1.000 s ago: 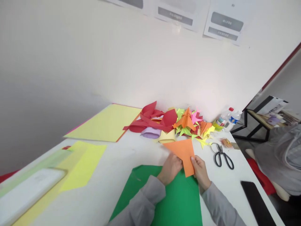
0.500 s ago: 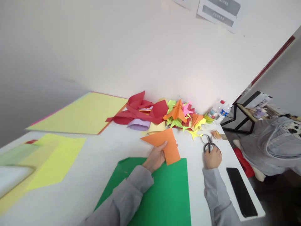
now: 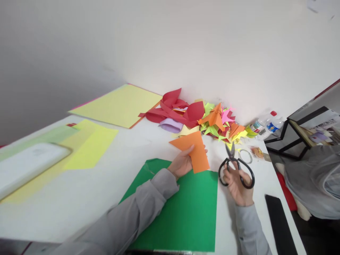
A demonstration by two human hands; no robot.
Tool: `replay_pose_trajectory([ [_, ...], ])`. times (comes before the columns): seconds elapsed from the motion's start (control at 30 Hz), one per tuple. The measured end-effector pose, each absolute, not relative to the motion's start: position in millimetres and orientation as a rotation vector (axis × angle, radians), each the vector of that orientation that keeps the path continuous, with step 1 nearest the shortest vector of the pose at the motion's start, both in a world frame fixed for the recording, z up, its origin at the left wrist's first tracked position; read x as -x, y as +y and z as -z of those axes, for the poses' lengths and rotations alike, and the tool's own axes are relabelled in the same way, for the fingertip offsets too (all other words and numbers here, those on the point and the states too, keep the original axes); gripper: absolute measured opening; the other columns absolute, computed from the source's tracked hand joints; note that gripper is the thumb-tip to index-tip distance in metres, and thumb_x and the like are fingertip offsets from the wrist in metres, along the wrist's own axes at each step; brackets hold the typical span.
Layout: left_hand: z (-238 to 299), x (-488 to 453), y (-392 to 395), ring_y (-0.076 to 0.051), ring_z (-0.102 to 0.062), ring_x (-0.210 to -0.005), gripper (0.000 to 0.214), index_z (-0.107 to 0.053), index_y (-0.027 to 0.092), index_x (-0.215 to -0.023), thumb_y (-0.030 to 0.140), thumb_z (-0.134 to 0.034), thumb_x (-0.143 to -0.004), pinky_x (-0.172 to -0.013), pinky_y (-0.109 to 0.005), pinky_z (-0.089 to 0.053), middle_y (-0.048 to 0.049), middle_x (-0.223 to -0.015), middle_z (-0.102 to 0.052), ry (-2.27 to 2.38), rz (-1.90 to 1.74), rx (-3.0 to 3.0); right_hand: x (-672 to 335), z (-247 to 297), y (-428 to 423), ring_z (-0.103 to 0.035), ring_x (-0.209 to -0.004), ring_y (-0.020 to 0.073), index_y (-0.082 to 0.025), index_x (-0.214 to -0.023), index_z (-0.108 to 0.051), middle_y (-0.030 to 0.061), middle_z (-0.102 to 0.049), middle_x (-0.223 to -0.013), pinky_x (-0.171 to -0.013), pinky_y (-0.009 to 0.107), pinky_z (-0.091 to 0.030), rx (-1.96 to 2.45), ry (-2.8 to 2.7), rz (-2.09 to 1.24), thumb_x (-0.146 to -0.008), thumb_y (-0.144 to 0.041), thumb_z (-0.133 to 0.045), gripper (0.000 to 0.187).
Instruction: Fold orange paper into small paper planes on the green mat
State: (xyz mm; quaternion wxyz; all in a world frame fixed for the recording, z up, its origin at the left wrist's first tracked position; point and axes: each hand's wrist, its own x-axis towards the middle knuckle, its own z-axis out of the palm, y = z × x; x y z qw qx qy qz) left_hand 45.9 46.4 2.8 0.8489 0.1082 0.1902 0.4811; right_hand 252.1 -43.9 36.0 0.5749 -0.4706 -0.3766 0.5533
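My left hand (image 3: 182, 164) grips a folded orange paper (image 3: 195, 150) and holds it up over the far edge of a green sheet (image 3: 186, 209) on the white table (image 3: 127, 152). My right hand (image 3: 236, 180) is closed round the handles of black scissors (image 3: 235, 166), whose blades point up and away, just right of the orange paper. Both sleeves are grey.
A heap of coloured folded papers (image 3: 202, 120) lies by the wall, with two water bottles (image 3: 265, 125) to its right. Yellow sheets (image 3: 117, 106) lie on the left. A tape ring (image 3: 245, 156) and a black phone (image 3: 280, 223) are near the right edge. Another person in grey (image 3: 313, 180) sits at right.
My right hand left the orange paper, reached right to the scissors on the table and lifted them. The left hand kept the orange paper raised.
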Motion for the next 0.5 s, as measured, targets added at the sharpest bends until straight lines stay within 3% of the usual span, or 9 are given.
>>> replay_pose_trajectory([
  [0.1,-3.1,-41.8,49.9,-0.026,-0.064,-0.107,0.028,-0.058,0.014,-0.116,0.021,-0.053,-0.089,-0.098,-0.044,-0.049,-0.0104,-0.109,-0.069,0.37,-1.052,-0.179,-228.9,-39.9,-56.3,-0.042,-0.054,0.0129,-0.024,-0.103,-0.063,0.007,-0.061,-0.085,-0.046,0.026,-0.033,0.963,-0.808,-1.641,-0.056,-0.075,-0.066,0.069],
  [0.17,-2.8,-39.7,52.3,-0.025,-0.064,-0.107,0.031,-0.055,0.015,-0.121,0.021,-0.049,-0.091,-0.099,-0.044,-0.049,-0.0097,-0.109,-0.069,0.357,-1.078,-0.147,-224.6,-41.0,-60.7,-0.042,-0.052,0.0125,-0.024,-0.104,-0.065,0.0063,-0.062,-0.082,-0.046,0.026,-0.032,0.894,-0.831,-1.718,-0.054,-0.079,-0.065,0.074],
  [0.5,-4.0,-33.1,59.0,-0.014,-0.069,-0.09,0.039,-0.042,0.013,-0.135,0.023,-0.031,-0.099,-0.094,-0.028,-0.051,-0.0083,-0.102,-0.071,0.303,-1.157,-0.04,-224.3,-34.1,-69.7,-0.055,-0.059,0.0167,-0.018,-0.118,-0.061,0.0126,-0.066,-0.089,-0.049,0.028,-0.041,0.662,-1.003,-1.829,-0.068,-0.075,-0.058,0.076],
])
